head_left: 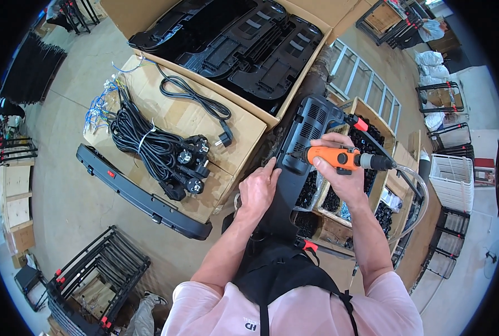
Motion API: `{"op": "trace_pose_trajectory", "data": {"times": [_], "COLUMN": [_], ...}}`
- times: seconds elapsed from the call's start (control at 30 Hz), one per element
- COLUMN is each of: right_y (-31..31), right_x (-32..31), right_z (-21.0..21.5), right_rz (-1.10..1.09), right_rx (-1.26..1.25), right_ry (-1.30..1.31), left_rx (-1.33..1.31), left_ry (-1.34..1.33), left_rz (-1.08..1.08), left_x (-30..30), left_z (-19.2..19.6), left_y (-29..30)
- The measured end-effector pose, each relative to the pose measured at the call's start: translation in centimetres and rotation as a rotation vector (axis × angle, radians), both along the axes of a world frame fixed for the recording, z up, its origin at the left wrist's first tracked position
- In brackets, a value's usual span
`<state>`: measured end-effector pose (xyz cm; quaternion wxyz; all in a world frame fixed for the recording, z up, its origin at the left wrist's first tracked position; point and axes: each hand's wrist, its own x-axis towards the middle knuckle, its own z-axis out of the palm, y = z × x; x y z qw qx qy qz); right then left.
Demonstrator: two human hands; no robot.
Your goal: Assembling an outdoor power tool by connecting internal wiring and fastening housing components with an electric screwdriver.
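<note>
My right hand (341, 171) is wrapped round an orange air screwdriver (334, 158), whose black rear end and clear hose (427, 196) point to the right. Its front end meets a long black plastic housing (294, 182) with vent slots, which lies lengthwise before me. At the housing's left edge is my left hand (256, 190), its forefinger reaching onto the edge and its other fingers curled in. Whatever those curled fingers may hold is hidden.
Left of me, a cardboard box (227, 185) bears a bundle of black power cords (143, 140) and one loose cord (196, 98). A long black panel (143, 193) lies along its near side. Ahead, an open carton (274, 119) holds black plastic shells. Wooden bins (381, 185) of small parts stand right.
</note>
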<state>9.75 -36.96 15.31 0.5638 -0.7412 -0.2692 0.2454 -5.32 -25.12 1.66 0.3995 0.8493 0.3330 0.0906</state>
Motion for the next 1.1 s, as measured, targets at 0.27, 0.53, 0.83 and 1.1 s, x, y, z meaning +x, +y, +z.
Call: {"op": "trace_pose_trajectory", "data": {"times": [0.27,0.53,0.83,1.1], "right_y": [0.1,0.3,0.8,1.2], "right_x": [0.0,-0.4,-0.3,-0.1], "right_z": [-0.5,-0.3,-0.8,-1.5], "right_rz": [-0.004,-0.022,-0.013,0.000], "right_rx": [-0.018,-0.018,-0.025,-0.077], "right_ry": [-0.028,-0.029,-0.034,-0.073], "left_rx": [-0.027,-0.053,-0.052,-0.062], "left_ry": [-0.023,-0.069,-0.067,-0.107], "left_rz": [0.022,0.048,0.051,0.063], "left_x": [0.1,-0.3,0.4,0.3], "left_z": [-0.1,-0.5,-0.3,-0.5], "left_y": [0.0,0.0,0.2,0.0]}}
